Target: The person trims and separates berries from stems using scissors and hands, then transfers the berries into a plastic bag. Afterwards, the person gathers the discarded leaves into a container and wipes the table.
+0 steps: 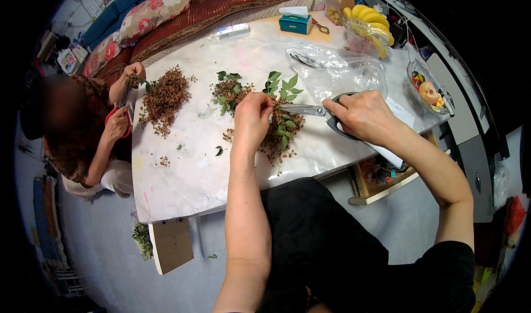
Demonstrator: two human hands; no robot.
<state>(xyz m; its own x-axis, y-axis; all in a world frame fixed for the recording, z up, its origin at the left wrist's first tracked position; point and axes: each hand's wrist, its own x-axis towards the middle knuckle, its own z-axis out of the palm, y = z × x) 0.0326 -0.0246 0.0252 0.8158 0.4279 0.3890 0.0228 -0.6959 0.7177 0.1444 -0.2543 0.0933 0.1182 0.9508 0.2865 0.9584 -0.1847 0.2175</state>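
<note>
My left hand (254,119) is closed, its fingertips pinching a sprig over a heap of brown berry clusters with green leaves (285,130). From the right, my right hand (368,114) grips the black handles of a pair of scissors (310,109). Their blades point left and reach close to my left fingertips, by the leaves. Behind my left hand lies a smaller leafy berry bunch (229,93). A large pile of brown berries (168,94) sits at the table's left part. Loose berries (165,161) and a leaf (219,151) lie nearer the front edge.
At the left, another person (83,125) holds red scissors (126,123) and a sprig. On the table (193,175) are a clear plastic bag (340,72), a tissue box (295,24), bananas (373,20) and a fruit bowl (428,89). An open drawer (381,188) juts out below.
</note>
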